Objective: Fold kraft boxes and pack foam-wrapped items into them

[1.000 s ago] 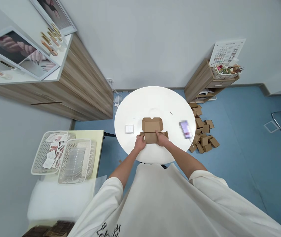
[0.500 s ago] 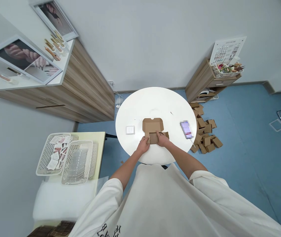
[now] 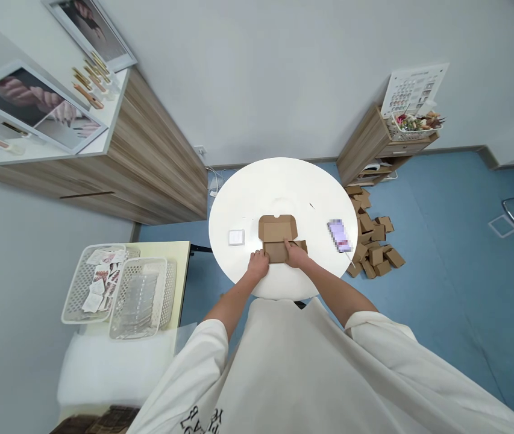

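Observation:
A brown cardboard box [image 3: 278, 231] lies on the round white table [image 3: 279, 181] in front of me, its notched lid folded back on the far side. My left hand [image 3: 259, 264] grips the box's near left corner, fingers closed on the cardboard. On the right side, my right hand [image 3: 296, 254] holds the wall, with the thumb over the inside and a side flap sticking out beyond it. A small white square item [image 3: 236, 237] lies left of the box. Toward the table's right edge is a blurred purple phone [image 3: 339, 235] with a cable.
Several brown boxes [image 3: 375, 255] are heaped on the floor right of the table. White baskets [image 3: 138, 298] stand on a side table at the left. Wooden cabinets rise behind on the left [image 3: 161, 150] and right [image 3: 367, 144].
The flap at the box's left end has been folded inward and no longer stands out by my left hand. My right hand stays at the right end. The view has shifted slightly.

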The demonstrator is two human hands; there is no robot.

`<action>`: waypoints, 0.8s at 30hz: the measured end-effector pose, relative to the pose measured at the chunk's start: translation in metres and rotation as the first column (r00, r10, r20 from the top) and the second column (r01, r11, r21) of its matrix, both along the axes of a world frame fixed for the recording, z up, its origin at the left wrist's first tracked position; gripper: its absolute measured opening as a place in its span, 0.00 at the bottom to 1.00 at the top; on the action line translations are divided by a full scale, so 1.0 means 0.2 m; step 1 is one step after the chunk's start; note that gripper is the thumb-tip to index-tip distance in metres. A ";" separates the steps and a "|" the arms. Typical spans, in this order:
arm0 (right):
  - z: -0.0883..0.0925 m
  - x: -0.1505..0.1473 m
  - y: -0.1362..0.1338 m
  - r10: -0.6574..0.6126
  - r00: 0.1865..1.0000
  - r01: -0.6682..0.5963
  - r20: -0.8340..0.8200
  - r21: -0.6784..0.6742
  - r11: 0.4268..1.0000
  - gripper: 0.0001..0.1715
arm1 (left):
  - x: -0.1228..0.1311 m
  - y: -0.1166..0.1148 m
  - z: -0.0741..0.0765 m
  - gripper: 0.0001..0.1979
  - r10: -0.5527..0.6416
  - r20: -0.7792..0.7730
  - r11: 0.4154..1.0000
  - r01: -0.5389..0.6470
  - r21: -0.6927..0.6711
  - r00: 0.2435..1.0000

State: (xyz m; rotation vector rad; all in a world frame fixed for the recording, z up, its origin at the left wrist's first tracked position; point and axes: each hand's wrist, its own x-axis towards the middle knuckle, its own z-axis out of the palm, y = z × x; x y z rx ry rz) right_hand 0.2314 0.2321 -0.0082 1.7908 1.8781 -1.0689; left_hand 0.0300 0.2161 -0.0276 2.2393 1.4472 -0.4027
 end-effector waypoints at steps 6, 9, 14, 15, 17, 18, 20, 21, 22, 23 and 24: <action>0.00 0.00 0.00 0.004 1.000 -0.004 0.001 0.001 1.000 0.62 | 0.02 0.01 -0.01 0.19 0.020 0.000 1.000 -0.020 0.002 1.000; -0.01 0.00 0.00 0.000 1.000 0.000 0.002 0.007 1.000 0.62 | 0.02 0.02 0.00 0.24 0.072 0.063 0.996 -0.075 0.041 0.995; -0.01 0.00 0.00 0.006 1.000 -0.006 -0.003 0.026 1.000 0.60 | 0.04 0.06 0.02 0.36 0.044 0.124 0.998 -0.050 0.045 0.991; -0.01 0.00 -0.01 0.008 1.000 -0.007 -0.007 0.038 0.999 0.58 | 0.05 0.07 0.02 0.38 0.037 0.114 0.998 -0.041 0.037 0.993; -0.01 0.01 -0.03 0.012 1.000 -0.010 -0.024 0.075 0.997 0.55 | 0.05 0.08 0.02 0.40 0.029 0.092 0.999 -0.032 0.034 0.995; 0.00 0.02 -0.05 0.010 0.999 -0.006 -0.037 0.105 0.994 0.53 | 0.06 0.09 0.02 0.41 0.029 0.090 0.999 -0.032 0.036 0.995; 0.01 0.05 -0.10 -0.015 0.998 0.026 -0.059 0.193 0.981 0.48 | 0.06 0.10 0.01 0.42 0.035 0.102 0.998 -0.039 0.040 0.994; 0.01 0.07 -0.13 -0.043 0.997 0.058 -0.064 0.251 0.966 0.45 | 0.06 0.10 0.01 0.43 0.039 0.106 0.998 -0.043 0.040 0.994; 0.02 0.10 -0.16 -0.084 0.995 0.097 -0.056 0.305 0.947 0.42 | 0.06 0.10 0.01 0.43 0.041 0.104 0.998 -0.045 0.039 0.994; 0.02 0.13 -0.19 -0.137 0.990 0.142 -0.040 0.357 0.923 0.41 | 0.06 0.10 0.01 0.42 0.042 0.096 0.998 -0.046 0.040 0.994; 0.02 0.17 -0.22 -0.197 0.980 0.187 -0.015 0.389 0.902 0.41 | 0.06 0.10 0.01 0.42 0.041 0.087 0.998 -0.044 0.041 0.995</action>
